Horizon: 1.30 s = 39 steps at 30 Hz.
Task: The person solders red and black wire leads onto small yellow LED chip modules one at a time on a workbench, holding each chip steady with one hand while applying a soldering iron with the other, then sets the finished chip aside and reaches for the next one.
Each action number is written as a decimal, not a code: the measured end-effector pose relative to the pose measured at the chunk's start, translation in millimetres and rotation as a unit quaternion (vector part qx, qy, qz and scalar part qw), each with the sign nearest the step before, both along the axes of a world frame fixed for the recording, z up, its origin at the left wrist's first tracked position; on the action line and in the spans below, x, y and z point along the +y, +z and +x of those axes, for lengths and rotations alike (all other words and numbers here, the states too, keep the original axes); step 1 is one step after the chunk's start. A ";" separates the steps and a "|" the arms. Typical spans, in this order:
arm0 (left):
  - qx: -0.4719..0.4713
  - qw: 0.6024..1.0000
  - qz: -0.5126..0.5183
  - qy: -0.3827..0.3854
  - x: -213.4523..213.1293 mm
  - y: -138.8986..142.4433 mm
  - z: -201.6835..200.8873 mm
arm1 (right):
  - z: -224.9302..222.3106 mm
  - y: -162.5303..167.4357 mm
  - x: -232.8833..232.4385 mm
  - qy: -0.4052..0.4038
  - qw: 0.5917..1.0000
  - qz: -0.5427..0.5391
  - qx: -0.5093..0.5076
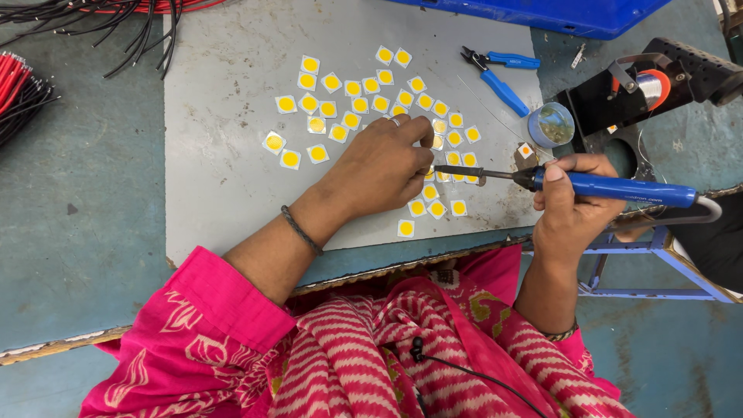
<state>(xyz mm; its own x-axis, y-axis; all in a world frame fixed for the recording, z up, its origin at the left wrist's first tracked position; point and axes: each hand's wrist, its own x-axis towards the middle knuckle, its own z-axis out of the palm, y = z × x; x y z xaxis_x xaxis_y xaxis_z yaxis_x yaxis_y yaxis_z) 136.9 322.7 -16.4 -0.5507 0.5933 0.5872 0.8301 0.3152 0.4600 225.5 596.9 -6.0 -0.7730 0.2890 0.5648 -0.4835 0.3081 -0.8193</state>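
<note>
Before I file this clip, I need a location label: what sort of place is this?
Probably an electronics assembly bench: the right hand holds a soldering iron, small yellow chips lie across a grey sheet, and wire bundles lie nearby.

Chips (364,104) on board (224,155) — pliers (499,73) rightward

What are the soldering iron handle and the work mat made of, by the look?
Soldering iron in the right hand: glossy blue handle, likely plastic; dull metal tip. Work mat: flat grey sheet, matte and scuffed, possibly silicone or board; cannot tell.
</note>
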 end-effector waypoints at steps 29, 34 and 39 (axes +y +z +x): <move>0.009 1.000 0.005 0.007 -4.8 2.7 -1.0 | -0.3 7.3 -10.2 -0.001 1.000 0.004 -0.002; 0.006 1.000 0.004 0.008 -2.4 0.8 -0.9 | -0.9 8.0 -8.7 -0.010 1.000 0.013 -0.012; -0.013 1.000 0.017 -0.001 -4.9 6.5 -1.8 | -3.0 7.5 -8.9 -0.016 1.000 0.000 -0.014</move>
